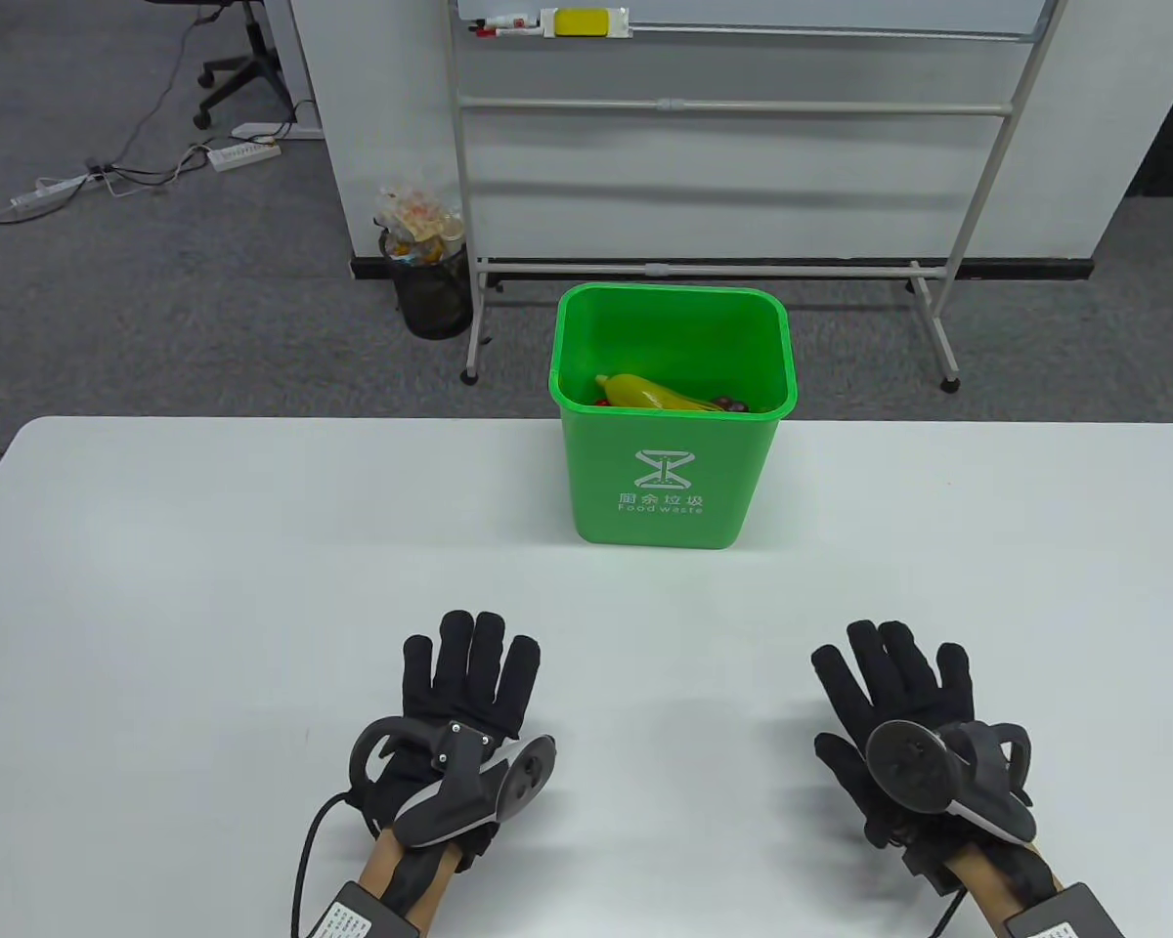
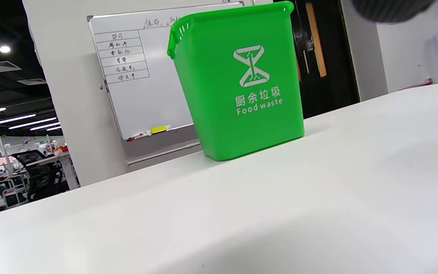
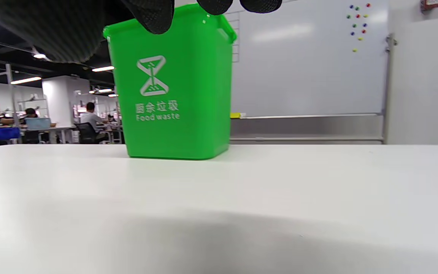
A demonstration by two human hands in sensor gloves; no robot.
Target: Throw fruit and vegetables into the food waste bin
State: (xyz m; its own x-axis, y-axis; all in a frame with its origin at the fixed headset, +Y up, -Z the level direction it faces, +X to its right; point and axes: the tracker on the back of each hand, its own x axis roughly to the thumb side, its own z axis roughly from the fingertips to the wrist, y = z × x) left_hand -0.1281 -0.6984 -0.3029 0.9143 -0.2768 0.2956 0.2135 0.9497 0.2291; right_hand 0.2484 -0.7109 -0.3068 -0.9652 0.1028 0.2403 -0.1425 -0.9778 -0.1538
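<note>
A green food waste bin [image 1: 660, 479] stands upright at the far middle of the white table [image 1: 205, 586]. Inside it lie a yellow banana-like fruit [image 1: 650, 393] and some dark and red items, partly hidden by the rim. My left hand [image 1: 469, 674] lies flat on the table, fingers spread, holding nothing, near and left of the bin. My right hand [image 1: 890, 684] lies flat too, fingers spread and empty, near and right of the bin. The bin also shows in the left wrist view [image 2: 242, 83] and the right wrist view [image 3: 173, 87], where my fingertips [image 3: 154, 15] hang in at the top.
Behind the table stands a whiteboard on a metal frame [image 1: 733, 103]. A black mesh wastebasket [image 1: 433, 283] full of rubbish sits on the carpet at the left of the frame. No loose fruit or vegetables show on the table.
</note>
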